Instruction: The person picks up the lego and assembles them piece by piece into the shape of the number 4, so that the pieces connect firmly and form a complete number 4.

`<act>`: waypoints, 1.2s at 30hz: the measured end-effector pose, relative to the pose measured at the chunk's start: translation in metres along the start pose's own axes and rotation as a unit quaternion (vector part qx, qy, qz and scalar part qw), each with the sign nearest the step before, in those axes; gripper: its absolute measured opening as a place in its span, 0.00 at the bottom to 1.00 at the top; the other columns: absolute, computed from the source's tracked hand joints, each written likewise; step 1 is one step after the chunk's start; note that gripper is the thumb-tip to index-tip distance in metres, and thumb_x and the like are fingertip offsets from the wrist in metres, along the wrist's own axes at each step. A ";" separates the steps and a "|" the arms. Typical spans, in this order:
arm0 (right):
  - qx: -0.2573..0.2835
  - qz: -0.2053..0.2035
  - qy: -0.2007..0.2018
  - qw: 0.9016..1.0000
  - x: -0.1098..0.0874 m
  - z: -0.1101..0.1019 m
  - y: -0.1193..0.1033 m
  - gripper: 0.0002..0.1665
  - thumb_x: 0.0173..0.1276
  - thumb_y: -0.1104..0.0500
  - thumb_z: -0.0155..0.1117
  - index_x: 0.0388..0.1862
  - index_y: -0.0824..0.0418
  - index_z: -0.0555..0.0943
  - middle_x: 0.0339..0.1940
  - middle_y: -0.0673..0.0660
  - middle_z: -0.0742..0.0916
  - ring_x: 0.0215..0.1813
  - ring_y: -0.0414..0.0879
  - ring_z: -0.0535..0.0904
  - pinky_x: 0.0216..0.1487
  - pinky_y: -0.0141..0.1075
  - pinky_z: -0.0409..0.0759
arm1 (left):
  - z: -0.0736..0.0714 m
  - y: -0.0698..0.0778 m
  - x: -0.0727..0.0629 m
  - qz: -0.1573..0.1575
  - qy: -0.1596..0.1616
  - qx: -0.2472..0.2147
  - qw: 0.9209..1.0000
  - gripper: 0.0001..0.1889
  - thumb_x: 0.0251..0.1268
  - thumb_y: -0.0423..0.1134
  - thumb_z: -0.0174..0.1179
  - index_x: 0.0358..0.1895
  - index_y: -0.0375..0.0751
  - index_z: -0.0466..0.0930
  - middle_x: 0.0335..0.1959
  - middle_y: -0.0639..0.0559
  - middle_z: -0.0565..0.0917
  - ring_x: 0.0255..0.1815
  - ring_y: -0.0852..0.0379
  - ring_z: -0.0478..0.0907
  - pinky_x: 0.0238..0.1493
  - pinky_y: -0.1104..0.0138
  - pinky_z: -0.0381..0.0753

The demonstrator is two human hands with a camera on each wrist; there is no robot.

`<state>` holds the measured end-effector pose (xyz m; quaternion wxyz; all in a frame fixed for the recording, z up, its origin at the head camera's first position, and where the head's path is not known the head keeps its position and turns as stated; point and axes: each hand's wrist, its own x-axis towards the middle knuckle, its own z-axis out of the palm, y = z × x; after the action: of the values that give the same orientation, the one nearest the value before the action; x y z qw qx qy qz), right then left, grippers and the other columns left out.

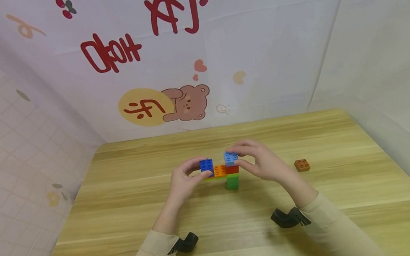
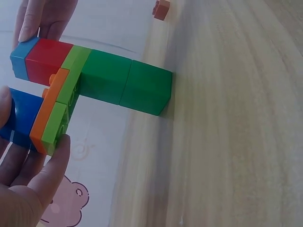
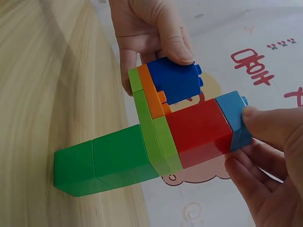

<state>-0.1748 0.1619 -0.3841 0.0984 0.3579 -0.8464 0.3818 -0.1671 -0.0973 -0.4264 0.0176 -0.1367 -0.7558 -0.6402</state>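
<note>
A block tower stands on the table: two green bricks (image 3: 120,153) at the base, a lime green layer (image 3: 151,130) reaching out leftward, then a red brick (image 3: 201,135) and an orange plate (image 1: 220,171) side by side. My left hand (image 1: 184,183) grips the dark blue brick (image 1: 206,168) sitting on the orange plate, thumb on its near side. In the left wrist view one fingertip touches the lime underside. With thumb and fingers, my right hand (image 1: 264,164) pinches the light blue brick (image 1: 231,159), which rests on the red one at the tower's top.
A loose orange-brown brick (image 1: 302,165) lies to the right of my right hand. The wooden table (image 1: 226,244) ends at a white printed cloth backdrop (image 1: 268,53). Black wrist-camera mounts (image 1: 287,218) hang by both sleeves.
</note>
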 end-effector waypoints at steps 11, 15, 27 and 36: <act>0.004 -0.006 -0.001 1.000 0.000 0.000 0.000 0.20 0.66 0.65 0.69 0.57 0.63 0.83 0.53 0.60 0.83 0.48 0.52 0.82 0.51 0.47 0.82 | 0.000 -0.002 0.000 0.016 0.008 0.018 1.000 0.17 0.57 0.34 0.73 0.50 0.39 0.86 0.44 0.45 0.87 0.47 0.50 0.82 0.60 0.51 0.76; 0.004 -0.006 0.001 1.000 0.000 0.001 0.000 0.20 0.66 0.65 0.69 0.57 0.63 0.83 0.53 0.60 0.83 0.48 0.52 0.83 0.51 0.46 0.83 | -0.001 -0.002 0.000 0.019 0.007 0.018 1.000 0.17 0.56 0.33 0.73 0.50 0.38 0.86 0.44 0.45 0.87 0.47 0.50 0.83 0.60 0.52 0.76; 0.016 0.003 0.011 1.000 -0.003 0.005 0.004 0.20 0.67 0.66 0.68 0.58 0.63 0.82 0.54 0.59 0.83 0.48 0.51 0.83 0.51 0.45 0.83 | -0.001 -0.005 -0.001 0.016 -0.002 -0.006 1.000 0.20 0.58 0.31 0.71 0.55 0.34 0.83 0.48 0.43 0.86 0.51 0.47 0.82 0.60 0.49 0.76; 0.048 0.014 0.021 0.999 -0.006 0.009 0.009 0.21 0.67 0.66 0.68 0.60 0.63 0.81 0.55 0.58 0.83 0.50 0.50 0.82 0.53 0.44 0.82 | -0.004 -0.008 -0.004 0.034 0.008 -0.032 0.999 0.24 0.59 0.26 0.69 0.60 0.28 0.78 0.53 0.36 0.83 0.54 0.43 0.80 0.62 0.50 0.74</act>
<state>-0.1753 0.1632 -0.3979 0.0936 0.3418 -0.8300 0.4308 -0.1657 -0.1034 -0.4346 0.0403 -0.1577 -0.7294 -0.6645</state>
